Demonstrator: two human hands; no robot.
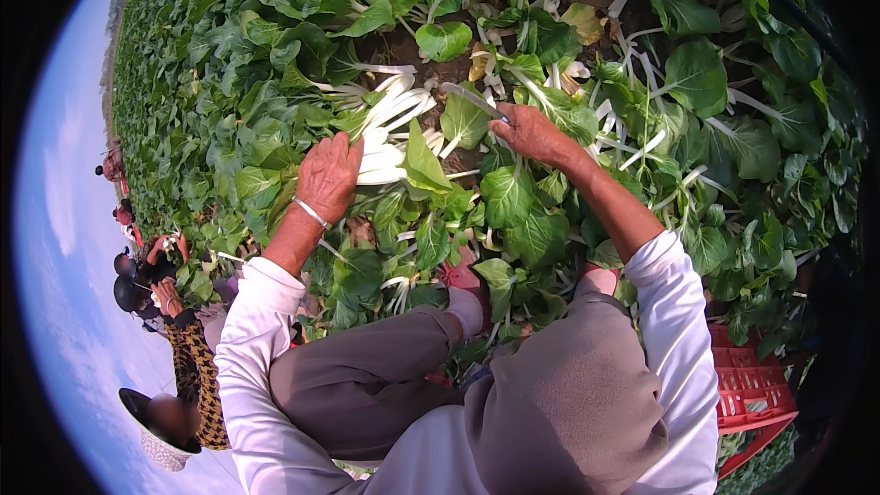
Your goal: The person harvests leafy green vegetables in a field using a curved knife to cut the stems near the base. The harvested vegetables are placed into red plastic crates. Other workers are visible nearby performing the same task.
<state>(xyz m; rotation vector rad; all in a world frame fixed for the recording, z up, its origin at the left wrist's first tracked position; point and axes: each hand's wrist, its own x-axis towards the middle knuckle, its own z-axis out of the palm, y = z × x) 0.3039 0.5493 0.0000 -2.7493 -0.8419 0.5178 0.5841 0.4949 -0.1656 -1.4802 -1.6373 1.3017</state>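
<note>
My left hand [331, 175], a bangle on its wrist, is closed around a bunch of bok choy. The bunch's broad white stalks [388, 141] point up and to the right, while my palm and fingertips are hidden behind the back of the hand. In my right hand [529, 132] is a knife [473, 97], its long narrow blade reaching left toward the stalk ends without plainly touching them. A loose green leaf [465, 117] lies just below the blade. Another leaf [425, 163] stands up against the right side of the bunch.
Dense bok choy plants [199, 75] spread across the left and far side. Cut leaves and stalks [643, 151] litter the soil on the right. A red plastic crate [753, 375] stands behind my right elbow. Co-workers [192, 371] are at my left, one wearing a brimmed hat.
</note>
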